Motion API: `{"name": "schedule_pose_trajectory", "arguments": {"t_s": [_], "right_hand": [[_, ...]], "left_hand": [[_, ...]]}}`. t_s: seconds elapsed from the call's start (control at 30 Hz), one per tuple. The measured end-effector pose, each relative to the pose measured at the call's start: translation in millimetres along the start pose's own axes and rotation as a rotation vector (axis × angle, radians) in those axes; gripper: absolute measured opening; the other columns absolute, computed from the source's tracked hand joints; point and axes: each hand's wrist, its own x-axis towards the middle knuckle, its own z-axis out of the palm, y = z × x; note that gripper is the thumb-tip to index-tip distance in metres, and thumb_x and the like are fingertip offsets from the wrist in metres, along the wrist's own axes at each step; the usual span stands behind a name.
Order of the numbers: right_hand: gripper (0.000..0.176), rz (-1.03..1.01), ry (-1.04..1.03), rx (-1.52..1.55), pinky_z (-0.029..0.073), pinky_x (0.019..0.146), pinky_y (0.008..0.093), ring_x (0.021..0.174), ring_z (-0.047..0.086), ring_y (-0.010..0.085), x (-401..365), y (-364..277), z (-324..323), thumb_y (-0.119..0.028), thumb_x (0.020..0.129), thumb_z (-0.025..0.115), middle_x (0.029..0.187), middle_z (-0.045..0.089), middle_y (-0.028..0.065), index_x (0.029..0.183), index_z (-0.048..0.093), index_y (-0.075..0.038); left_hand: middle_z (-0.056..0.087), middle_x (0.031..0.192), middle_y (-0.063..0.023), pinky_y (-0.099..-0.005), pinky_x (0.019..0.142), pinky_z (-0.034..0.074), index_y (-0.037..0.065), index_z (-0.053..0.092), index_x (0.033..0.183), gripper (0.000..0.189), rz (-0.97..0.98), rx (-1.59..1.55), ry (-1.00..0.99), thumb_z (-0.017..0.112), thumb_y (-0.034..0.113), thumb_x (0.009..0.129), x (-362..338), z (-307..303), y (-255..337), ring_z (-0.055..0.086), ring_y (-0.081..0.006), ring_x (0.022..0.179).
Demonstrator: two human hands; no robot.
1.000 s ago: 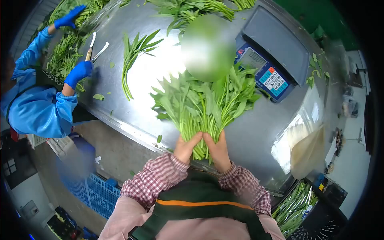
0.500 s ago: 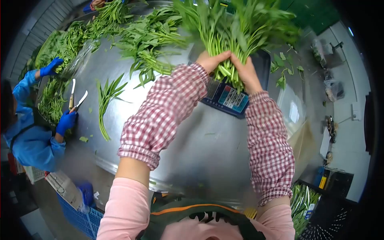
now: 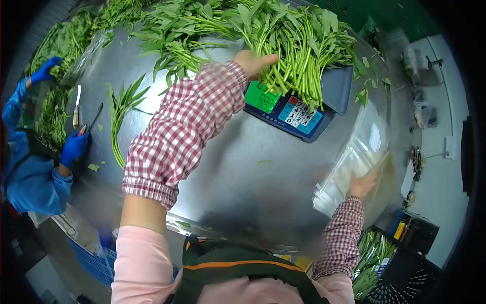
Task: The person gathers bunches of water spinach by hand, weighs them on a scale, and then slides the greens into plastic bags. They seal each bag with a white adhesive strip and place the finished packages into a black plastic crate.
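Observation:
A bunch of leafy green stalks (image 3: 298,48) lies on the pan of a blue digital scale (image 3: 298,114) whose display glows green. My left hand (image 3: 253,61) rests against the bunch's left side, fingers loosely on the stalks. My right hand (image 3: 362,183) lies flat on a stack of clear plastic bags (image 3: 349,172) at the right edge of the steel table (image 3: 253,172), fingers spread.
More loose greens (image 3: 172,30) are heaped across the table's far side, and a small bunch (image 3: 119,111) lies at the left. A person in blue sleeves and gloves (image 3: 73,147) holds scissors (image 3: 88,121) at the left. Crates of greens (image 3: 374,258) stand at the lower right.
The bunch, held up in both hands, now lies on the scale. My right hand has left it and dropped onto the plastic bags. The scale display has lit up.

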Motion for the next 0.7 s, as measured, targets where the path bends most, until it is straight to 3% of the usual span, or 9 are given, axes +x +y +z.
{"name": "schedule_pose_trajectory", "arguments": {"t_s": [0.07, 0.17, 0.23, 0.33, 0.4, 0.47, 0.5, 0.6, 0.7], "right_hand": [[0.079, -0.302, -0.166, 0.145, 0.02, 0.107, 0.0363, 0.13, 0.022, 0.0347, 34.1, 63.8, 60.9, -0.028, 0.077, 0.063, 0.137, 0.024, 0.0277, 0.136, 0.02, 0.002], [0.07, -0.427, -0.499, 0.239, 0.023, 0.105, 0.0347, 0.128, 0.029, 0.0316, 37.7, 64.3, 42.4, -0.019, 0.078, 0.06, 0.137, 0.029, 0.0226, 0.135, 0.025, 0.0], [0.064, -0.722, -0.101, 0.182, 0.024, 0.104, 0.0351, 0.127, 0.032, 0.0312, 1.3, 23.3, -3.1, -0.018, 0.08, 0.059, 0.135, 0.033, 0.0215, 0.134, 0.028, 0.001], [0.051, -0.965, -0.128, 0.924, 0.029, 0.1, 0.0358, 0.122, 0.038, 0.0302, -53.5, -110.3, -117.7, -0.012, 0.083, 0.053, 0.131, 0.04, 0.02, 0.129, 0.035, 0.003], [0.033, -1.317, 0.016, 1.022, 0.032, 0.099, 0.0352, 0.119, 0.043, 0.0284, -72.6, -187.4, -158.4, -0.007, 0.084, 0.05, 0.121, 0.051, 0.015, 0.116, 0.052, 0.0], [0.032, -1.603, 0.126, 0.898, 0.03, 0.099, 0.0384, 0.12, 0.04, 0.0302, -73.4, -253.9, -158.0, -0.013, 0.084, 0.052, 0.124, 0.05, 0.0117, 0.116, 0.054, -0.008], [0.032, -1.657, 0.242, 0.656, 0.024, 0.103, 0.043, 0.125, 0.034, 0.0283, -71.7, -277.1, -147.2, -0.024, 0.087, 0.049, 0.13, 0.045, 0.0086, 0.118, 0.053, -0.015], [0.034, -1.549, 0.214, 0.352, 0.015, 0.105, 0.0474, 0.129, 0.027, 0.0242, -62.1, -296.4, -118.2, -0.035, 0.09, 0.042, 0.135, 0.039, 0.0049, 0.121, 0.052, -0.024], [0.035, -1.5, 0.229, 0.287, 0.013, 0.105, 0.0488, 0.13, 0.026, 0.022, -61.4, -294.5, -110.6, -0.037, 0.09, 0.041, 0.136, 0.038, 0.0037, 0.122, 0.051, -0.026]], "left_hand": [[0.061, 0.086, -0.0175, -0.0317, 0.068, 0.048, -0.011, 0.053, 0.106, 0.063, -0.066, 0.071, 0.059, 0.07, 0.039, 0.072, -20.5, 2.2, 21.7, 0.058, -0.0212, 0.075], [0.059, 0.095, -0.0208, -0.0322, 0.075, 0.046, -0.012, 0.052, 0.106, 0.069, -0.043, 0.084, 0.047, 0.073, 0.04, 0.066, -16.6, -3.7, 24.8, 0.057, -0.0247, 0.083], [0.053, 0.113, -0.0268, -0.0362, 0.09, 0.042, -0.015, 0.044, 0.116, 0.081, -0.026, -0.078, -0.059, 0.073, 0.04, 0.064, 5.6, -3.9, 11.6, 0.054, -0.0317, 0.101], [0.049, 0.117, -0.0275, -0.037, 0.094, 0.039, -0.014, 0.04, 0.119, 0.085, -0.067, -0.021, 0.054, 0.075, 0.039, 0.062, -18.7, 0.0, 40.1, 0.05, -0.0327, 0.108], [0.052, 0.113, -0.0271, -0.0338, 0.084, 0.047, -0.016, 0.036, 0.118, 0.086, -0.063, 0.08, 0.203, 0.078, 0.033, 0.063, -29.7, 7.7, 53.8, 0.057, -0.0301, 0.098], [0.054, 0.111, -0.0248, -0.0341, 0.083, 0.047, -0.013, 0.037, 0.119, 0.079, 0.053, -0.02, 0.141, 0.079, 0.023, 0.062, 11.6, 19.0, 18.9, 0.058, -0.0281, 0.095], [0.055, 0.109, -0.0236, -0.0341, 0.083, 0.047, -0.011, 0.038, 0.118, 0.075, 0.11, 0.007, 0.121, 0.078, 0.02, 0.063, 27.3, 22.1, 7.6, 0.059, -0.0272, 0.092], [0.058, 0.101, -0.0193, -0.0322, 0.078, 0.05, -0.006, 0.042, 0.113, 0.061, 0.121, -0.062, 0.359, 0.075, 0.014, 0.066, -26.6, -2.4, 40.7, 0.061, -0.0245, 0.083], [0.058, 0.093, -0.0139, -0.032, 0.06, 0.054, -0.003, 0.044, 0.103, 0.031, 0.405, -0.746, 0.351, 0.06, 0.005, 0.078, -75.7, -33.2, 34.1, 0.062, -0.022, 0.077]]}}
